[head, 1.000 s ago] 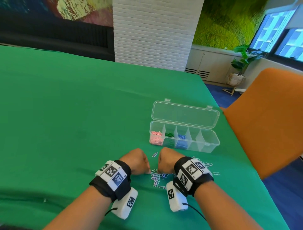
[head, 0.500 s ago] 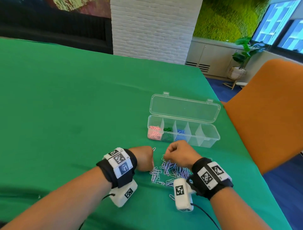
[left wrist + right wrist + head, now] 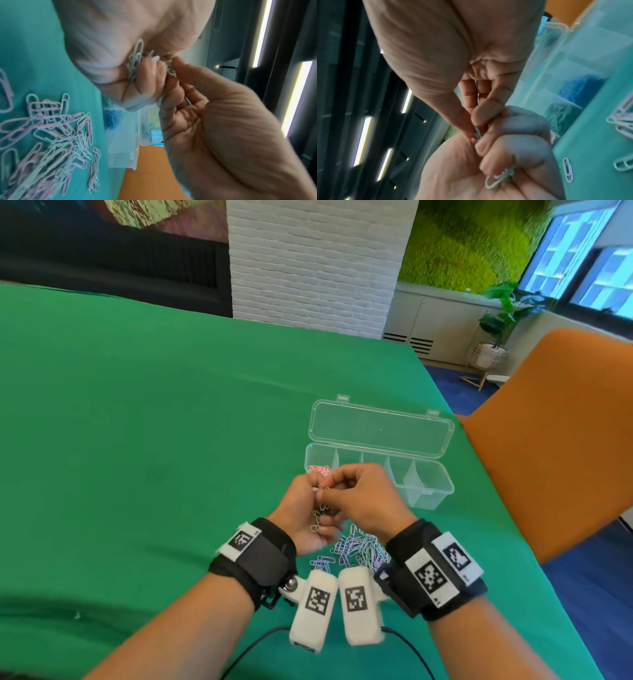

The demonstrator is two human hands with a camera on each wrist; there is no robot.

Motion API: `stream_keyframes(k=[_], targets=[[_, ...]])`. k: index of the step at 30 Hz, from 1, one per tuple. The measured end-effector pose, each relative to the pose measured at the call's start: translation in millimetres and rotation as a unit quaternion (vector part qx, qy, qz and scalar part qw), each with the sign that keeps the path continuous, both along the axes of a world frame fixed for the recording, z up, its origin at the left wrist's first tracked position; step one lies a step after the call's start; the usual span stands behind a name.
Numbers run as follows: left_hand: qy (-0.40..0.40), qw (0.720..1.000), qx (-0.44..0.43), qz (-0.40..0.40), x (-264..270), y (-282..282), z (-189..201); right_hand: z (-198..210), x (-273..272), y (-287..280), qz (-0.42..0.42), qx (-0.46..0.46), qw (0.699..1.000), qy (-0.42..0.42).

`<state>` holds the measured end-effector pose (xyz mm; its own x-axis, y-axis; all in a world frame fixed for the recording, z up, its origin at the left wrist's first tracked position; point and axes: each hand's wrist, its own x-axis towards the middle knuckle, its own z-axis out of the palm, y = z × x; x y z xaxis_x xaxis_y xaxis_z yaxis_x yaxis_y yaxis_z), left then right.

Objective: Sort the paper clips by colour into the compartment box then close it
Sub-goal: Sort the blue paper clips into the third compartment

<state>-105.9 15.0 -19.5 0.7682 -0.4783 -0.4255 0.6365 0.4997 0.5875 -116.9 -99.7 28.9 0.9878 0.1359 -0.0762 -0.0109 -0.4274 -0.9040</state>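
Both hands are raised above the green table, meeting just in front of the clear compartment box (image 3: 428, 494). My left hand (image 3: 299, 510) curls its fingers round a small bunch of white paper clips (image 3: 318, 520) (image 3: 134, 63) (image 3: 500, 177). My right hand (image 3: 363, 498) pinches one clip (image 3: 477, 133) between thumb and forefinger at the top of that bunch. A loose pile of white and lilac clips (image 3: 359, 549) (image 3: 48, 135) lies under the wrists. The box lid (image 3: 380, 429) is open and lies back. Pink clips (image 3: 318, 469) fill the leftmost compartment, with green clips (image 3: 561, 116) and blue clips (image 3: 580, 86) beside them.
An orange chair (image 3: 548, 446) stands close to the table's right edge, just beyond the box. The two rightmost box compartments (image 3: 424, 477) look bare. Green cloth (image 3: 154, 440) stretches far to the left and back. Camera cables (image 3: 260, 645) trail near the front edge.
Both hands left the clip pile on the table, rose and came together in front of the box. The left hand now holds a bunch, and the right hand pinches a clip from it.
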Motion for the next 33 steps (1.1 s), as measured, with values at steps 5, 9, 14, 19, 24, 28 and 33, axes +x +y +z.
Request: stream_keyframes(k=[5, 9, 14, 19, 24, 28, 33], targets=[[0.026, 0.999, 0.016, 0.018, -1, 2, -5, 4, 1, -3, 0.01, -0.021, 1.0, -0.014], [0.007, 0.984, 0.18, -0.002, -1, 4, -16, -4, 15, -25, -0.033, -0.032, 0.999, 0.016], [-0.074, 0.911, 0.404, -0.038, -2, 2, -16, -53, 16, -39, 0.054, -0.299, 0.95, 0.074], [-0.193, 0.814, 0.534, -0.125, 1, -4, -13, -56, 17, -52, 0.052, -0.281, 0.953, 0.102], [-0.293, 0.735, 0.587, -0.171, 8, -12, -10, -52, 13, -60, 0.101, -0.345, 0.929, 0.087], [-0.304, 0.649, 0.666, -0.207, 11, -8, -12, -50, 17, -54, 0.104, -0.325, 0.939, 0.047], [-0.267, 0.614, 0.707, -0.228, 15, 1, -20, -56, 22, -40, 0.141, -0.349, 0.924, 0.072]])
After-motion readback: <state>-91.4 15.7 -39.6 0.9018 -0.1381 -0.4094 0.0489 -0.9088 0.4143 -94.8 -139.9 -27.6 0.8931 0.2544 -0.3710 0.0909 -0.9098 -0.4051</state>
